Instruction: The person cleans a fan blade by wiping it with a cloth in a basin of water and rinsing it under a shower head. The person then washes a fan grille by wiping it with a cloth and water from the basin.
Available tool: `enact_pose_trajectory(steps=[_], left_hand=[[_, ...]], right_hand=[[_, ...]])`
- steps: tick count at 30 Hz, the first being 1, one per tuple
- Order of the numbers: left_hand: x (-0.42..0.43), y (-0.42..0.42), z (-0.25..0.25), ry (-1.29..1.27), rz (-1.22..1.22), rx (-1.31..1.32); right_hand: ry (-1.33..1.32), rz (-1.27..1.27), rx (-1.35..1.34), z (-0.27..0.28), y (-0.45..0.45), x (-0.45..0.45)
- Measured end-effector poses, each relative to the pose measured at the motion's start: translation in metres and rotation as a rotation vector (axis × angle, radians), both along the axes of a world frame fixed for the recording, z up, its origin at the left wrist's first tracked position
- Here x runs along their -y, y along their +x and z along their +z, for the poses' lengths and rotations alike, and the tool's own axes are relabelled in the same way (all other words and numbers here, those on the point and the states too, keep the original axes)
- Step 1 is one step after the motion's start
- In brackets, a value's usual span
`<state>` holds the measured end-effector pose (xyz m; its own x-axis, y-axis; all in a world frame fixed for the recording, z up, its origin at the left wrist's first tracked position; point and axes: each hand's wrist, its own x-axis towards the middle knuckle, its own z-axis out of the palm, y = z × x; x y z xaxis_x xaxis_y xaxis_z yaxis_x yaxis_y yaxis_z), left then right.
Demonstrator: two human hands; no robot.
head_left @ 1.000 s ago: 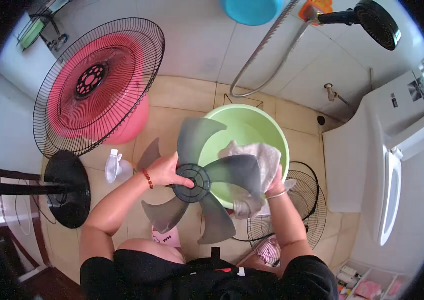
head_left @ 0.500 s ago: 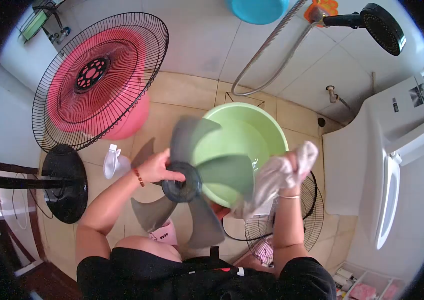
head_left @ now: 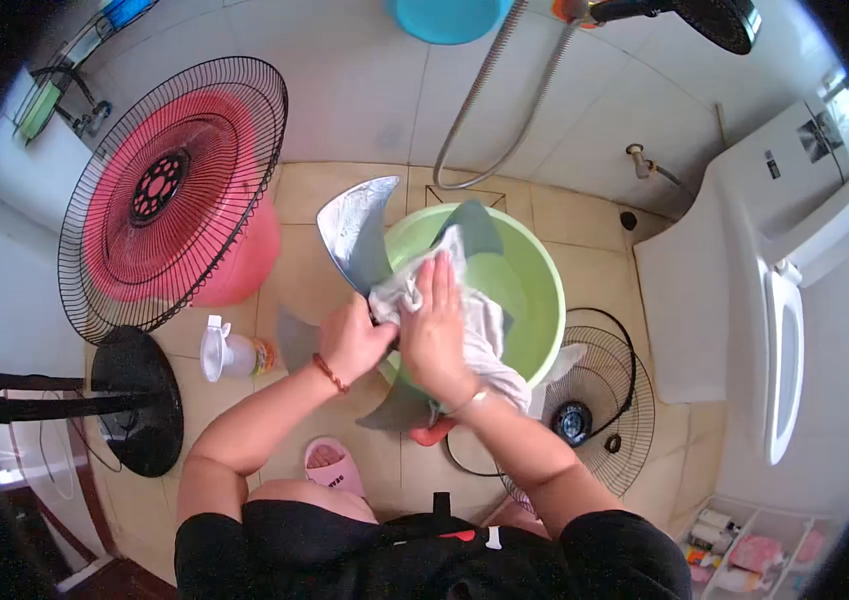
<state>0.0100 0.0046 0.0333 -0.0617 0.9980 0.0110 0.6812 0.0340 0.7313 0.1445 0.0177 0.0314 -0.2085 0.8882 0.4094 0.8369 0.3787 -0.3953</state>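
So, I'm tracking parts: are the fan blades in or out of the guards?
Out: the left hand holds the blades partly over the basin, apart from the left guard and right guard.

Pale wall tiles [head_left: 344,110] rise behind the shower hose [head_left: 463,187], and beige floor tiles [head_left: 584,275] spread below it. Right of the hose I see a small wall tap [head_left: 639,160], a dark floor drain [head_left: 628,220], a bulky white fixture [head_left: 689,300] and, farther from it, bright light [head_left: 841,86]. Nearer me than the hose, rightward, stands a storage rack [head_left: 794,545].

Home bathroom: shower head [head_left: 719,22], metal hose [head_left: 456,186], wall tap [head_left: 637,160], tiled floor [head_left: 584,270].
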Motion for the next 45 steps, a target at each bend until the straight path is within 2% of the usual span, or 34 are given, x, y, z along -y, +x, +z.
enact_pose_trajectory(steps=[1,3,4,6,9,10,11,13,14,17,18,21,22,25,26,29,30,33,34,36,38,41,43,44,45], left_hand=[[-0.006,-0.004,-0.009,-0.089,0.02,0.112],[0.001,-0.005,-0.022,-0.065,0.04,0.277],[0.004,-0.005,-0.023,-0.052,0.049,0.36],[0.022,-0.006,-0.016,-0.157,0.081,0.206],[0.021,-0.007,-0.006,-0.119,0.073,0.113],[0.02,-0.008,-0.011,-0.079,0.064,0.09],[0.022,-0.008,-0.018,-0.05,0.052,0.07],[0.011,-0.015,-0.024,-0.045,0.047,0.234],[0.002,-0.023,-0.025,-0.047,0.041,0.266],[0.002,-0.037,-0.033,-0.032,0.059,0.328],[0.003,-0.039,-0.037,-0.023,0.07,0.348],[0.001,-0.043,-0.033,0.038,0.09,0.403],[0.002,-0.045,-0.028,0.06,0.099,0.42],[-0.002,-0.032,-0.006,0.05,0.003,0.022],[-0.005,-0.032,-0.012,0.066,0.044,-0.068],[-0.013,-0.038,-0.01,0.074,0.016,0.247],[-0.012,-0.045,-0.016,0.011,0.011,0.2],[-0.014,-0.062,-0.041,0.078,0.059,0.545],[-0.013,-0.063,-0.03,-0.013,0.059,0.728],[-0.018,-0.061,-0.032,0.013,0.19,0.816],[-0.02,-0.056,-0.034,-0.041,0.226,0.861],[-0.025,-0.037,-0.024,-0.062,0.243,0.907],[-0.024,-0.03,-0.02,-0.059,0.35,0.987],[-0.025,-0.033,-0.018,-0.185,0.413,1.028],[-0.025,-0.032,-0.019,-0.207,0.444,1.089]], right_hand=[[-0.02,-0.077,-0.078,-0.007,-0.005,0.008],[-0.253,-0.125,0.107,-0.017,0.004,0.012],[-0.271,-0.066,0.182,-0.018,0.01,0.009],[-0.328,0.059,0.337,-0.016,0.026,0.005],[-0.423,0.113,0.036,-0.043,0.048,-0.018],[-0.608,0.08,-0.124,-0.043,0.054,-0.031],[-0.629,0.135,-0.09,-0.045,0.056,-0.034],[-0.676,0.239,-0.023,-0.023,0.056,-0.034],[-0.583,0.345,0.135,-0.015,0.054,-0.028],[-0.367,0.369,0.093,-0.02,0.055,-0.015],[-0.23,0.429,-0.032,-0.012,0.058,-0.012],[-0.337,0.323,0.049,-0.026,0.095,-0.006],[-0.299,0.333,0.092,-0.028,0.097,-0.005],[-0.161,0.583,-0.017,-0.026,0.074,-0.014],[-0.186,0.468,-0.113,-0.03,0.061,-0.01],[-0.397,0.556,-0.182,-0.032,0.072,-0.02],[-0.405,0.571,-0.178,-0.037,0.081,-0.022],[-0.561,0.484,-0.395,-0.064,0.122,-0.017],[-0.666,0.371,-0.527,-0.069,0.126,-0.013],[-0.882,0.125,-0.786,-0.081,0.134,0.004],[-1.112,0.346,-1.564,-0.122,0.137,0.007],[-0.97,0.04,-1.142,-0.063,0.108,-0.003],[-1.156,0.019,-2.232,-0.054,0.108,-0.01],[-1.198,0.093,-2.245,-0.062,0.114,-0.01],[-1.168,0.065,-2.259,-0.064,0.109,-0.01]])
